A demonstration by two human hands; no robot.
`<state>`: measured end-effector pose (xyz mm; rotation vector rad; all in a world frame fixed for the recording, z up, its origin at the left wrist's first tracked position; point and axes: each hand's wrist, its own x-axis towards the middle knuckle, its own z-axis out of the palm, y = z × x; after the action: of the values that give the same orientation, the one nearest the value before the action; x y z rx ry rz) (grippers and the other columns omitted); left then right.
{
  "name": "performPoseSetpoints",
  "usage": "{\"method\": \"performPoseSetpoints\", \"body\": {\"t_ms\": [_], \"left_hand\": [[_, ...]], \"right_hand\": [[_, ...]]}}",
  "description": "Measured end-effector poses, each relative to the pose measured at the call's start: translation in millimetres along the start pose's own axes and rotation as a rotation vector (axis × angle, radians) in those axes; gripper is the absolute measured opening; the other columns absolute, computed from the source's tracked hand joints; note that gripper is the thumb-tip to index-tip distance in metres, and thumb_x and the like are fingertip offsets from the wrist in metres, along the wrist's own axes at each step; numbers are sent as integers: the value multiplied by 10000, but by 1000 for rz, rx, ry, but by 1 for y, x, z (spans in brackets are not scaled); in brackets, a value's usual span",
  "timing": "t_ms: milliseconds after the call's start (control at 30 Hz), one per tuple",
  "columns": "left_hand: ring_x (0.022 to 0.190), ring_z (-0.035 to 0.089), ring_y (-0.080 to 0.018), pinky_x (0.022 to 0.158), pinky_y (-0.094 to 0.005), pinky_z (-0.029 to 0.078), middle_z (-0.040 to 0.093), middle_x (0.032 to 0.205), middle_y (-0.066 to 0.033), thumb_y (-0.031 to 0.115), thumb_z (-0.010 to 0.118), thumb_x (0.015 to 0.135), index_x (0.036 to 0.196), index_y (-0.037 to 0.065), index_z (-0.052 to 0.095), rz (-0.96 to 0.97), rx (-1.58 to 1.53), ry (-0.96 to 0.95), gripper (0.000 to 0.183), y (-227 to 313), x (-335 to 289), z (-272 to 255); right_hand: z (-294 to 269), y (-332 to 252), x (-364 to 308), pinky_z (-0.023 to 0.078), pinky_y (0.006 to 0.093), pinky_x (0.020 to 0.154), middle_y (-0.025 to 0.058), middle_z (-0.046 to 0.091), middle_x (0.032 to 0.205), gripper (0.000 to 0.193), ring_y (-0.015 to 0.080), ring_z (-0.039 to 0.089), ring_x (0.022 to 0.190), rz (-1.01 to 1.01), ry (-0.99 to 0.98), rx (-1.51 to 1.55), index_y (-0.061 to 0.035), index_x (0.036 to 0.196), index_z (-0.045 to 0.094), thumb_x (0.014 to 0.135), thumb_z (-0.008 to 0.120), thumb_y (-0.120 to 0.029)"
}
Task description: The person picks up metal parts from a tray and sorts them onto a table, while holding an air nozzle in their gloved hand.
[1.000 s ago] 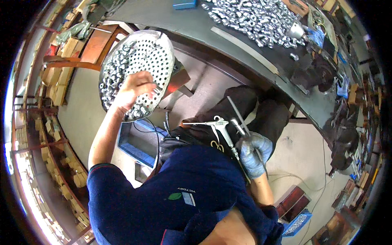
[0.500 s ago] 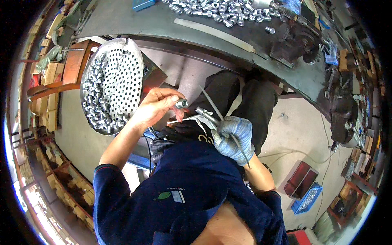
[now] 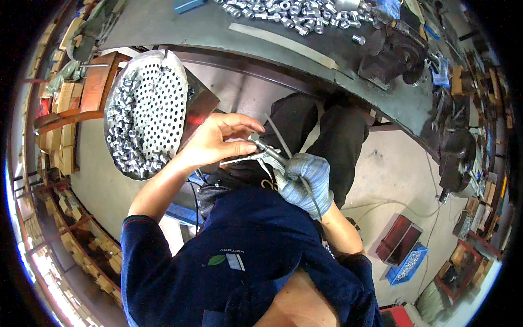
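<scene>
My bare left hand [image 3: 218,140] holds a small shiny metal fitting [image 3: 254,138] between thumb and fingers, at the end of a grey cylindrical metal rod [image 3: 272,152]. How far the rod reaches into the fitting is hidden. My right hand [image 3: 309,180], in a blue-grey knit glove, grips that rod together with a slim tapered file [image 3: 279,135], which sticks out on both sides of the fist. Under the rod, an air blow gun [image 3: 264,159] with a thin nozzle is also in the gloved hand. Beyond my left forearm, a perforated metal basket [image 3: 158,103] carries many similar fittings along its left side.
A dark workbench [image 3: 190,30] spans the far side, bearing a heap of fittings [image 3: 299,13], a flat metal strip [image 3: 283,43] and a greasy geared machine [image 3: 392,54]. Right, a dark red box [image 3: 399,240] and a blue bin of small parts [image 3: 408,265] stand on the floor.
My left hand has moved right and brought the fitting to the rod's end, where before it was held apart. The gloved hand has shifted slightly left.
</scene>
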<state>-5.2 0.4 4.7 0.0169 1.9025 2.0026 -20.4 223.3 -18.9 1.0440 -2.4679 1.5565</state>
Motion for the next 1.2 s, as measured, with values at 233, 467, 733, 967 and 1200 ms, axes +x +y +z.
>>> {"method": "performPoseSetpoints", "body": {"t_ms": [233,467,733,967,1200], "left_hand": [[714,588,-88,651,-226,467,637,800,-41,13,696,739,986,-6,619,123,267,153,260,-7,4,-11],[596,549,-171,565,-285,448,548,693,-81,-35,645,609,867,33,629,292,944,336,267,-14,10,-13],[558,519,-217,525,-318,417,507,636,-74,12,651,589,835,42,618,367,1018,340,250,-10,12,-3],[594,582,-251,551,-364,453,568,654,-70,108,655,621,867,82,631,361,1007,243,248,-13,29,6],[617,645,-268,594,-367,510,637,662,-135,205,679,633,862,70,684,190,986,517,266,16,104,-51]], "right_hand": [[-13,2,-9,387,340,428,73,451,500,311,275,502,457,63,39,35,-137,514,444,620,735,-164],[-29,-24,-5,369,332,395,26,429,516,307,233,474,434,-144,-83,349,-165,572,466,586,772,-193],[-11,-25,4,401,327,425,54,455,486,313,257,502,443,-109,-79,193,-153,501,454,611,746,-168],[9,-4,13,431,360,441,82,524,532,218,265,545,470,-122,-12,-33,-133,540,563,681,709,-210],[-29,0,-13,394,329,440,73,454,507,212,250,497,459,68,126,50,-109,549,512,636,701,-67]]}}
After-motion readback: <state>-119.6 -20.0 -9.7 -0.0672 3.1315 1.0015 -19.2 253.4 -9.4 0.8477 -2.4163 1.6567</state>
